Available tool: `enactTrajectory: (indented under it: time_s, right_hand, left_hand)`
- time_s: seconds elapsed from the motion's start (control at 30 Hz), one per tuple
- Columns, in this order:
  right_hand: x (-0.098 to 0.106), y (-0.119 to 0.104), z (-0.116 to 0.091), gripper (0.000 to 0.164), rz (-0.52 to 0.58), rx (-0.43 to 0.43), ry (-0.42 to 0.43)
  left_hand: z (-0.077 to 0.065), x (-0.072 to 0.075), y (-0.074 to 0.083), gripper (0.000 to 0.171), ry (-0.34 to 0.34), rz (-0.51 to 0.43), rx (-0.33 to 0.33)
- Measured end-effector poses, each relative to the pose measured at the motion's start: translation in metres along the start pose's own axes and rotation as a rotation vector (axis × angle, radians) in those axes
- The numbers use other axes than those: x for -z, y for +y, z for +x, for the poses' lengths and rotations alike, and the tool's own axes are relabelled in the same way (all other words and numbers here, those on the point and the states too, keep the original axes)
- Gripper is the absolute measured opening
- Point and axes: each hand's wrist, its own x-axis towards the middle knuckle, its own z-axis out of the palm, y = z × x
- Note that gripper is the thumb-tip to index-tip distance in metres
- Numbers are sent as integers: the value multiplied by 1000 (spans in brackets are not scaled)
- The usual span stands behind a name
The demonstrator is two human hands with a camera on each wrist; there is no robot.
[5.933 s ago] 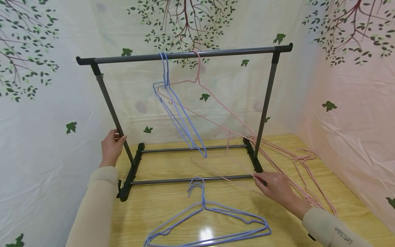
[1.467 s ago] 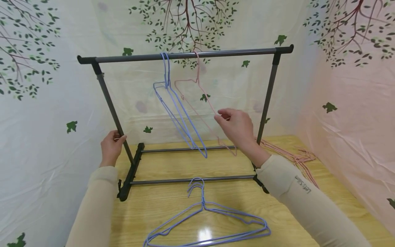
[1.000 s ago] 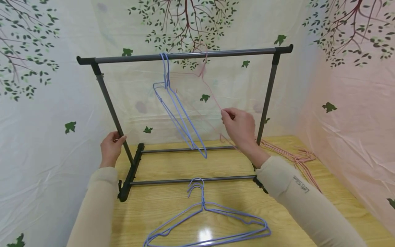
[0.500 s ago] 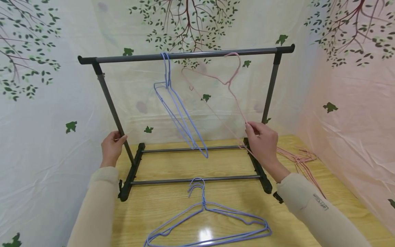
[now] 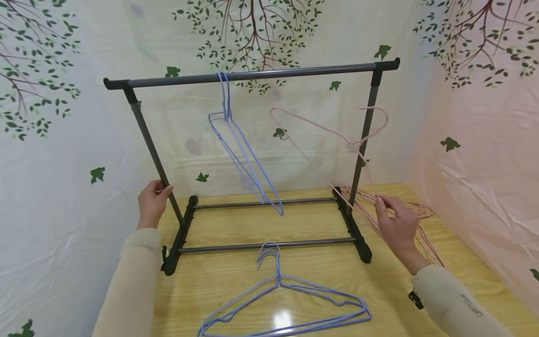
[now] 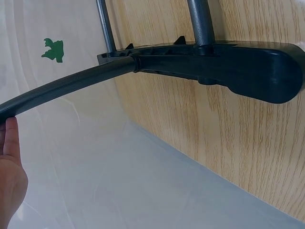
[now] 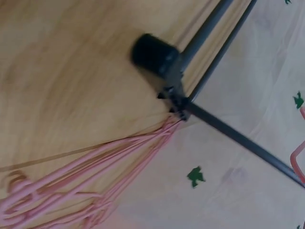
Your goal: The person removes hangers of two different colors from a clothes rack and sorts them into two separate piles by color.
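My left hand grips the left post of a dark metal garment rack low down; the left wrist view catches part of that hand against the post. At the right, my right hand pinches a pink wire hanger by its shoulder wire. This hanger is tilted, its hook off the rail and in front of the right post. Two blue hangers hang from the top rail. Only a bit of the held pink hanger shows in the right wrist view, where the hand is hidden.
More blue hangers lie stacked on the wooden table in front of the rack. A pile of pink hangers lies beside the right foot. Leaf-printed sheets enclose the table.
A pink hanger that hung on the rail has come off it. My right hand has carried it right and down towards the pink pile. My left hand keeps its place.
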Motion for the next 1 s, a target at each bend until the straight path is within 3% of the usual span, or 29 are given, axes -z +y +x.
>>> enactTrajectory:
  time_s: [0.17, 0.5, 1.0]
  right_hand:
    - [20, 14, -5, 11, 0, -33, 74]
    - [53, 3, 4, 16, -7, -90, 203]
    - [108, 39, 1, 22, 82, -193, 422]
  left_hand:
    - [0, -1, -1, 38, 5, 3, -3]
    - [1, -1, -3, 41, -1, -1, 6]
    - [1, -2, -4, 41, 5, -6, -2]
